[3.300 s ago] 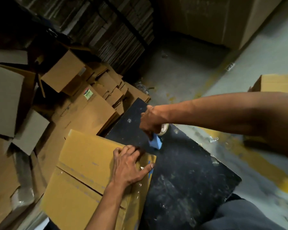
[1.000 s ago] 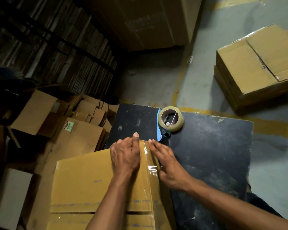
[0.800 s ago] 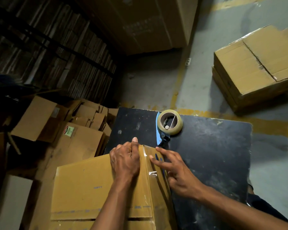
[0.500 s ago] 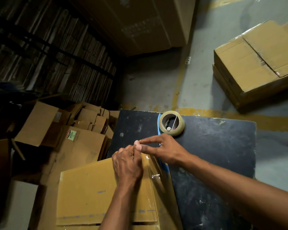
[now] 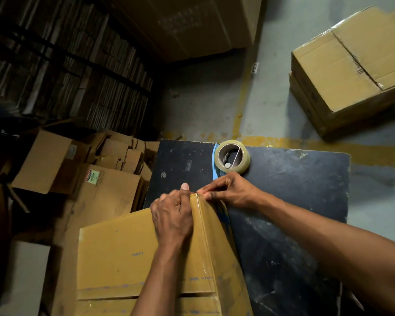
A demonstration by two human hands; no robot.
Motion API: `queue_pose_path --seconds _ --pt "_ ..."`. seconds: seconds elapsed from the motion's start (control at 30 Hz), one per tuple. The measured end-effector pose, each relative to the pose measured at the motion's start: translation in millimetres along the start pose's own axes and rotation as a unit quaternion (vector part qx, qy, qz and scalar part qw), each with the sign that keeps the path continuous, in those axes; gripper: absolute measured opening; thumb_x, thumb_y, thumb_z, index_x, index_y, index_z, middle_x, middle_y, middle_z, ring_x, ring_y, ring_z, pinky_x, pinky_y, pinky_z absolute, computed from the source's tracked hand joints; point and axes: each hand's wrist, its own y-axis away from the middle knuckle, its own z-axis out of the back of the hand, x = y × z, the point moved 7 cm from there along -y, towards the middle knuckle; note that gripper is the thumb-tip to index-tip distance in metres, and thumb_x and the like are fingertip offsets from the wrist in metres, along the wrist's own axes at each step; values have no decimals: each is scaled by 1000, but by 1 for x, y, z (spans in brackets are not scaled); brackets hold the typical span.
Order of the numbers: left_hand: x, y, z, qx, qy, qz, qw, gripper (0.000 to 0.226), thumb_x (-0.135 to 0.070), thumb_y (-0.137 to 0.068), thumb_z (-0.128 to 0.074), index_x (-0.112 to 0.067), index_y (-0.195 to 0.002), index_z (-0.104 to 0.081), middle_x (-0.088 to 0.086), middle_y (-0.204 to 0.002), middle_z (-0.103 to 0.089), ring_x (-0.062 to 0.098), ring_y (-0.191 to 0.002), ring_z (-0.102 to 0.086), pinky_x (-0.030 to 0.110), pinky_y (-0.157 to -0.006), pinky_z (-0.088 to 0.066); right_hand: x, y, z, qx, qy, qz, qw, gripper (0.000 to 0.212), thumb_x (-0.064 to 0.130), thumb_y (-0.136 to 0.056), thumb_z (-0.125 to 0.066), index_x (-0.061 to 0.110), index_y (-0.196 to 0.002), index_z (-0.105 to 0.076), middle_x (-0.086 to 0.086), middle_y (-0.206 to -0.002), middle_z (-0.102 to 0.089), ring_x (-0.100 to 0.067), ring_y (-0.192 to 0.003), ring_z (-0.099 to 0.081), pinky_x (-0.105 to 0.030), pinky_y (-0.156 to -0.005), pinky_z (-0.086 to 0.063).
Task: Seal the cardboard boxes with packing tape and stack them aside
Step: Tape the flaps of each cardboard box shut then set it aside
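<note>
The cardboard box [image 5: 132, 258] stands at the near left corner of the black table [image 5: 294, 197], its yellow-brown top face closed and a strip of clear tape [image 5: 209, 236] shining down its right edge. What it holds cannot be seen. The left hand [image 5: 172, 217] lies on that top face near the far corner, fingers curled over the edge, thumb stretched straight along the tape line. The right hand [image 5: 228, 193] meets it at the same corner, thumb and forefinger pinching the tape end right at the box's tip. Just beyond the knuckles, the tape dispenser [image 5: 232, 159] rests on the table, its roll on its side, blue blade arm toward the box. Over on the floor [image 5: 214, 99] to the far right, two closed boxes [image 5: 351, 71] sit one on the other, the upper one's flaps shut along a centre seam. Left of the table, flattened and open cartons [image 5: 78, 169] lie heaped, their insides in shadow.
</note>
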Motion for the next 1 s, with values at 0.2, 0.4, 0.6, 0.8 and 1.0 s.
queue_pose_path --seconds 0.2,0.4,0.6,0.8,1.0 --pt "34 36 15 13 -6 -54 998 62 -56 -106 -24 -29 -87 -76 -11 -73 -60 11 -78 -56 44 -89 -43 -14 23 -48 49 41 -37 997 29 43 -96 -70 26 -119 -78 10 -113 -77 -8 -111 -70 -47 -102 -55" --pt "66 55 24 -27 10 -57 998 48 -43 -109 -32 -27 -65 -46 -10 -62 -46 15 -63 -47 48 -75 -47 -8 12 -102 93 88 6 992 47 55 -77 -83 45 -122 -72 13 -108 -71 -8 -104 -68 -39 -92 -57" --pt "69 56 22 -32 30 -76 996 57 -45 -108 -32 -19 -85 -77 -4 -73 -64 14 -74 -58 44 -85 -47 -38 20 -93 124 250 47 959 95 60 -65 -88 30 -148 -54 8 -133 -67 -7 -120 -64 -33 -101 -54" --pt "68 72 44 -147 46 -69 986 46 -41 -110 -33 -16 -127 -67 6 -121 -70 20 -112 -56 48 -99 -46 -2 31 -129 125 302 104 939 111 68 -76 -76 39 -162 -11 -9 -153 -52 -29 -136 -54 -44 -109 -48" --pt "78 136 62 -188 37 -60 980 39 -30 -105 -51 -11 -137 -63 9 -135 -65 22 -124 -54 47 -105 -44 11 22 -126 130 378 128 908 101 68 -68 -80 31 -153 -40 -1 -100 -64 -20 -86 -63 -29 -73 -39"
